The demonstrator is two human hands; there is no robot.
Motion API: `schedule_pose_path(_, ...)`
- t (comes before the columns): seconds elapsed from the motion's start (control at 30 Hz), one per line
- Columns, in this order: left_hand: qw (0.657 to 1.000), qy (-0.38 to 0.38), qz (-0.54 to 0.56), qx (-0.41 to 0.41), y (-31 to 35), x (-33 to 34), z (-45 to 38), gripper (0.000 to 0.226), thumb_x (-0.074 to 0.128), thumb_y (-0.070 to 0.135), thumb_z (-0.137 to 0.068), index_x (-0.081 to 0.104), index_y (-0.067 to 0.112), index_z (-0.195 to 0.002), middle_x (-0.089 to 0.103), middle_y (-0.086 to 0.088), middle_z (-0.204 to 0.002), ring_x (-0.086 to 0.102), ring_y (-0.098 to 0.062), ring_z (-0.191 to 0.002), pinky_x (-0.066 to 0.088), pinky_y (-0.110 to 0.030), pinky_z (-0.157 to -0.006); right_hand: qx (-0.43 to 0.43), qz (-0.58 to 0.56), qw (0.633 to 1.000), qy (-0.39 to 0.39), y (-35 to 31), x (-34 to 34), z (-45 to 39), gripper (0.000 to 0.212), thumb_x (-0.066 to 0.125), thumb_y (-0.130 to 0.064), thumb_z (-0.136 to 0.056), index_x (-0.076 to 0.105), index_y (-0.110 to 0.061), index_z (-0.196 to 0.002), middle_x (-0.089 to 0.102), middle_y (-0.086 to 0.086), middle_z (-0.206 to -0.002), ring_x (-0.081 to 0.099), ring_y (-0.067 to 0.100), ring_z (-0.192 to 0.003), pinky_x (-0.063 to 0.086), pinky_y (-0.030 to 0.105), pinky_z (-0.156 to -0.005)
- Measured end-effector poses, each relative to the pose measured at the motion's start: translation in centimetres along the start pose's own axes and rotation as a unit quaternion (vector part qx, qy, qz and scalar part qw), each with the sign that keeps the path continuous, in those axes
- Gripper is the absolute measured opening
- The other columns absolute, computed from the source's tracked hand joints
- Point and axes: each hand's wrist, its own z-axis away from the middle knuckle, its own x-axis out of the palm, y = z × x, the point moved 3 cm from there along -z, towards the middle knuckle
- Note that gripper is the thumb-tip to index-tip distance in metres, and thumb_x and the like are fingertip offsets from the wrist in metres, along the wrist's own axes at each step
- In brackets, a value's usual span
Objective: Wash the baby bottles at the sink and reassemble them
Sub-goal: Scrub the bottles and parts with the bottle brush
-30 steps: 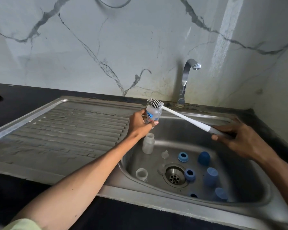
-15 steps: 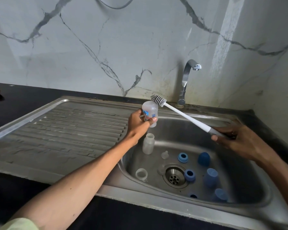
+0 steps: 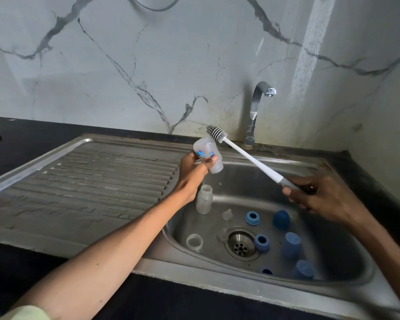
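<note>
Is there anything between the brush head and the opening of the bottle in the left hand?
Nothing visible. The brush head is beside the base of the bottle; the bottle's opening points down toward the sink, so brush or bottle must turn.

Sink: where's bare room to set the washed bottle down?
Free: the ribbed drainboard left of the basin, bordered by the black counter. Crowded: the basin floor around the drain, with blue rings, blue caps and an upright bottle.
</note>
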Motion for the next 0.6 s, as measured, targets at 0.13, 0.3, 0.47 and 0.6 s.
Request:
schedule_pose_path(0.13,0.991,0.049,0.117,-0.051,1.1,-1.0,-0.6,0.014,0.064,-0.003,-0.091,0.068,0.004,-0.102,0.073,-0.01,-0.098,0.07,-0.022,-0.097,0.059,-0.036,-0.086,0.0,0.009,0.999,-0.041,-0.2,0.0,0.2,0.032,0.062,-0.027,-0.092,0.063,-0.023,-0.124,0.06,-0.008,-0.076,0.057,0.006,-0.067,0.042,0.009,-0.049)
schedule_pose_path(0.3,0.965,0.018,0.223,-0.136,1.1,-0.7,0.2,0.025,0.06,-0.001,-0.093,0.059,-0.002,-0.118,0.069,-0.013,-0.106,0.068,-0.02,-0.095,0.062,-0.033,-0.072,-0.002,0.027,0.999,-0.026,-0.3,0.6,0.0,0.035,0.061,-0.03,-0.092,0.061,-0.024,-0.127,0.06,-0.012,-0.084,0.057,0.003,-0.072,0.037,0.013,-0.056)
schedule_pose_path(0.47,0.959,0.019,0.246,-0.141,1.2,0.1,0.3,0.022,0.06,-0.002,-0.092,0.061,-0.003,-0.113,0.069,-0.015,-0.108,0.069,-0.021,-0.095,0.063,-0.033,-0.072,0.005,0.007,0.999,-0.042,0.0,0.1,0.1,0.034,0.064,-0.028,-0.091,0.063,-0.023,-0.124,0.062,-0.008,-0.078,0.058,0.006,-0.066,0.041,0.013,-0.054)
schedule_pose_path(0.6,0.953,0.054,0.265,-0.134,1.3,-1.8,-0.4,0.014,0.062,0.001,-0.091,0.064,0.003,-0.106,0.069,-0.015,-0.107,0.065,-0.024,-0.105,0.057,-0.036,-0.091,0.034,0.001,0.998,-0.061,1.0,-0.8,-0.1,0.037,0.067,-0.029,-0.089,0.064,-0.023,-0.125,0.063,-0.002,-0.073,0.059,0.014,-0.065,0.045,0.023,-0.059)
